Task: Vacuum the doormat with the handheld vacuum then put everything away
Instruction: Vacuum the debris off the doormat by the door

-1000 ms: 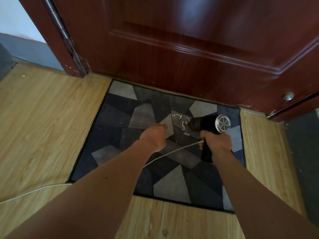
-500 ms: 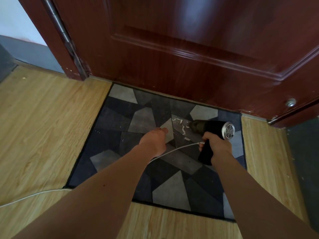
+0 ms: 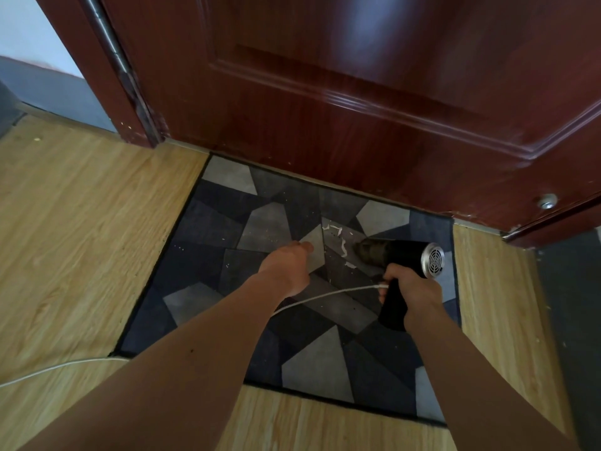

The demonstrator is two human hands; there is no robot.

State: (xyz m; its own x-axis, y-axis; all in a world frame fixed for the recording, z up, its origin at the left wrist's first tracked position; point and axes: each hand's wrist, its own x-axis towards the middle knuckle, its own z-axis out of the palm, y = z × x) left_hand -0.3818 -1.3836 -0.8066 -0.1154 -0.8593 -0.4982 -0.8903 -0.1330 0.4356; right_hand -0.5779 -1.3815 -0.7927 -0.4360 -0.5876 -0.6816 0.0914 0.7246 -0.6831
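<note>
The door (image 3: 357, 92) fills the 12 o'clock side of the view and is closed. The wooden floor (image 3: 81, 239) spreads out from it. The doormat (image 3: 208, 229) lies flat on the floor with its far edge against the door's foot, the usual place for a mat.

Both arms reach toward 12 o'clock over the mat. The left hand (image 3: 284, 268) is down near the mat's middle, probably steadying the mat so suction does not lift it. Only its back shows, so I cannot tell whether its fingers are flat or curled, or whether it presses on the mat.

The right hand (image 3: 413, 291) is wrapped around the black handle of the vacuum (image 3: 400, 255), at about 3 o'clock from the left hand and well inside the mat's right half. The vacuum lies nearly level, its grille at 3 o'clock and its nozzle pointing to 9 o'clock. That aims it low across the pile at the dirt.

A white cord (image 3: 325, 294) runs from the handle toward 8 o'clock, passes under the left forearm and goes off across the floor, trailing away from the nozzle.

White paper scraps (image 3: 343, 249) lie between the two hands, just beside the nozzle's mouth and not yet picked up.
</note>
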